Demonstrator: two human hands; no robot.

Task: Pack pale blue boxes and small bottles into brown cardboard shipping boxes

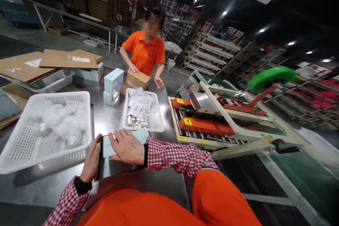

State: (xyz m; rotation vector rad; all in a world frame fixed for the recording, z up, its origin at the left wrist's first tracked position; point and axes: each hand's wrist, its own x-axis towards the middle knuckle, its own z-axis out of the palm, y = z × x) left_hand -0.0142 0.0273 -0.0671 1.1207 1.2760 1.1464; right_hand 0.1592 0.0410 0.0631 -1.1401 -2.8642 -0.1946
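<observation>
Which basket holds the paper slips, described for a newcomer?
On the steel table, two white baskets sit nearest the camera. The smaller basket, beside the roller machine, holds paper slips and small bottles; the larger one holds crumpled clear plastic.

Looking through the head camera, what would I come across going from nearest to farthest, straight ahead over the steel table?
Person's right hand on a pale blue box → white basket of papers → cardboard box → co-worker in an orange shirt → distant shelves
</observation>
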